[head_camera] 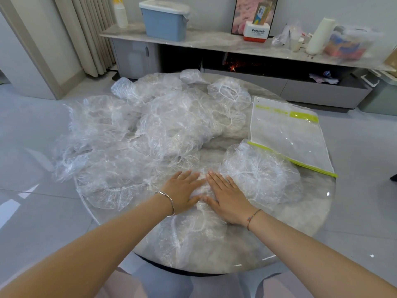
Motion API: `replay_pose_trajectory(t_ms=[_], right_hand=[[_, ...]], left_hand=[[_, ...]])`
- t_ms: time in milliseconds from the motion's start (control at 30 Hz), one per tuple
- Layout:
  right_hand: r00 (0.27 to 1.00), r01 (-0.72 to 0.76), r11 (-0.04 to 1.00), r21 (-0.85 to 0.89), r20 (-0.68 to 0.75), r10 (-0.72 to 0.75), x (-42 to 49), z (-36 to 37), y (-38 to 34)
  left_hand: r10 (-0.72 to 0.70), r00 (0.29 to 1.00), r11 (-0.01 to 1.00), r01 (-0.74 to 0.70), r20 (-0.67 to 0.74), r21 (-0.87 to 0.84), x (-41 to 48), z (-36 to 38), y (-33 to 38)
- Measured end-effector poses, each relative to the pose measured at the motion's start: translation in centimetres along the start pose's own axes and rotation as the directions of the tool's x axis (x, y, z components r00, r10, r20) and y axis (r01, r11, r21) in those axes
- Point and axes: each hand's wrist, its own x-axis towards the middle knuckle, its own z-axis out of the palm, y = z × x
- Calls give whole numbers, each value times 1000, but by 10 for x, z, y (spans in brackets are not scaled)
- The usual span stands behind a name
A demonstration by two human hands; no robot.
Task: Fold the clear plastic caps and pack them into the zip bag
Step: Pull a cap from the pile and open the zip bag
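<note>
Several crumpled clear plastic caps (137,134) lie heaped over the left and middle of a round marble table (300,222). One clear cap (193,231) lies flat at the near edge. My left hand (182,192) and my right hand (227,198) press flat on its far part, side by side, fingers straight and thumbs nearly touching. Another puffy cap (260,171) sits just right of my right hand. The zip bag (287,134), clear with a green strip and green seal, lies flat on the table's right side.
Behind the table runs a low grey cabinet (236,44) carrying a blue lidded bin (165,20), a red and white box (256,32), a white roll (320,35) and bagged items. Curtains (90,33) hang at the back left. Grey tiled floor surrounds the table.
</note>
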Motion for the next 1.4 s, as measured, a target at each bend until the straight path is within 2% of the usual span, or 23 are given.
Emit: replay_pose_trajectory(t_ms=[100, 167, 233, 267, 333, 367, 400, 433, 467, 500, 533, 600, 733, 800, 867, 967, 1033, 1067, 1100, 1200, 1267, 1333, 1400], right_hand=[[997, 24, 1000, 1, -69, -24, -2, -12, 0], [985, 58, 998, -3, -163, -57, -5, -20, -1], [956, 42, 999, 29, -293, -31, -6, -29, -3], [927, 3, 995, 98, -373, 34, -7, -36, -4], [863, -41, 908, 418, -443, 243, -7, -55, -6], [864, -15, 778, 628, -383, 326, -8, -66, -6], [889, 29, 600, 800, -295, 351, -9, -76, -7], [923, 37, 432, 901, -197, 331, -11, -85, -7], [947, 14, 323, 946, -116, 300, -12, -91, -6], [961, -14, 274, 962, -63, 271, -15, -95, -5], [967, -26, 266, 964, -43, 250, -18, -97, -3], [971, -31, 281, 959, -38, 238, -22, -99, -2], [975, -16, 340, 940, -60, 212, -29, -103, 4], [978, 2, 313, 950, -67, 197, -31, -107, 6], [980, 2, 236, 972, -49, 191, -33, -110, 9], [983, 24, 159, 987, -52, 174, -37, -116, 9], [982, 39, 159, 987, -67, 174, -39, -118, 8], [981, 44, 175, 984, -76, 179, -40, -119, 8], [980, 45, 191, 981, -81, 182, -40, -121, 7], [973, 38, 270, 962, -97, 209, -41, -121, 5], [957, 33, 351, 936, -131, 259, -40, -119, 5], [922, 56, 388, 920, -197, 333, -38, -113, 7], [870, 61, 377, 924, -234, 434, -36, -108, 8]], left_hand=[[11, 994, 997, -3, -108, 71, -2, -12, -7], [11, 970, 1000, -4, -243, 28, -1, -19, -7], [-2, 908, 986, -67, -420, -150, 0, -27, -5], [-35, 866, 956, -116, -498, -269, 1, -31, -4], [-183, 823, 797, -197, -539, -571, 3, -44, -2], [-271, 838, 663, -194, -473, -723, 1, -53, 0], [-331, 872, 514, -154, -362, -844, 0, -63, 1], [-342, 910, 378, -96, -235, -921, 0, -69, 1], [-303, 946, 270, -33, -118, -962, -1, -74, -1], [-237, 971, 192, 23, -24, -981, -1, -77, -4], [-180, 983, 133, 70, 45, -989, -3, -78, -6], [-146, 985, 61, 101, 92, -993, -4, -78, -7], [-207, 977, 58, 69, 55, -996, -7, -83, -4], [-212, 976, 27, 60, 53, -998, -8, -86, -5], [-209, 975, -32, 69, 74, -997, -11, -90, -5], [-183, 973, -181, 110, 144, -977, -13, -94, -4], [-120, 965, -369, 174, 233, -913, -15, -98, -5], [-74, 959, -429, 218, 275, -877, -16, -99, -5], [-40, 951, -419, 263, 307, -869, -16, -100, -4], [-51, 942, -145, 322, 332, -936, -14, -97, 5], [-117, 951, -20, 285, 285, -958, -13, -94, 12], [-184, 959, 25, 223, 214, -975, -11, -91, 17], [-238, 964, 48, 133, 118, -990, -9, -88, 23]])
